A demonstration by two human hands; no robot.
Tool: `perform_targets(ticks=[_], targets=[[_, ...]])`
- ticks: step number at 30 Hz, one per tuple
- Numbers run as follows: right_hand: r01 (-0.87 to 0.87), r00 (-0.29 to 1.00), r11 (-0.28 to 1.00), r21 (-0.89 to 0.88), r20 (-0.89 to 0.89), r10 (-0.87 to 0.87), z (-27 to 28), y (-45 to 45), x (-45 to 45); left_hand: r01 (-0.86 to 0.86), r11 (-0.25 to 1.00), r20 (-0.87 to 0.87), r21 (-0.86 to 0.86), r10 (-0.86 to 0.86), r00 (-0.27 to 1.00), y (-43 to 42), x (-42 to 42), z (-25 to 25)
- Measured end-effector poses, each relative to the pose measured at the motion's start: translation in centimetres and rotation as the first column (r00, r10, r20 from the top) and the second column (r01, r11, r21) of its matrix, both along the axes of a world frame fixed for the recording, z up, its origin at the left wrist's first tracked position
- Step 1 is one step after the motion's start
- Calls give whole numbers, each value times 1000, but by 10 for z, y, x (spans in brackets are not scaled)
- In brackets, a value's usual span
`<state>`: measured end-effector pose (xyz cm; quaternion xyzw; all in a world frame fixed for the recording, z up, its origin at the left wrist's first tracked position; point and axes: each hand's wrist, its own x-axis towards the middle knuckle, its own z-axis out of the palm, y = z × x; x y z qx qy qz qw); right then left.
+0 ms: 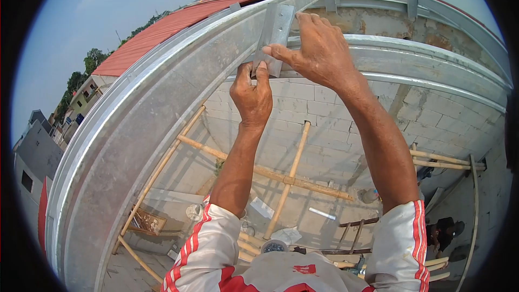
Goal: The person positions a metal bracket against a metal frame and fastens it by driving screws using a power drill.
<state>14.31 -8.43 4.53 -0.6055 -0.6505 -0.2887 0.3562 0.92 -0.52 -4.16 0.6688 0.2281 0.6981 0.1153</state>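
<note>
A grey metal bracket plate with small holes stands upright against the side of a large steel beam, where a second steel beam comes in from the right. My left hand pinches the bracket's lower end between thumb and bent fingers. Higher up, my right hand has its thumb on the bracket's face and its fingers at the right edge. The fingertips behind the plate are partly hidden.
Bamboo poles cross below me, over a floor with a bucket and a ladder. A block wall stands ahead. Another person is down at the lower right. Red roofing lies beyond the beam.
</note>
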Motion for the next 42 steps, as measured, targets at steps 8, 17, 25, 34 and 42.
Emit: perform_targets(ticks=[8, 17, 25, 34, 42], targets=[[-10, 983, 963, 268, 179, -40, 18, -21, 27, 325, 945, 169, 45, -328, 929, 4, -7, 0], [-43, 968, 988, 149, 251, 4, 13, -40, 29, 643, 764, 378, -56, -580, 722, -5, -15, 5], [-2, 1000, 967, 257, -2, 2, -26, -72, 33, 903, 416, 419, -111, -804, 422, -31, -7, -11], [-13, 958, 883, 469, -248, 145, -65, -29, -3, 803, 581, 340, -133, -734, 588, -46, 17, 19], [-53, 969, 874, 483, -187, 162, -59, -25, 4, 768, 626, 356, -135, -693, 627, -36, 13, 13]])
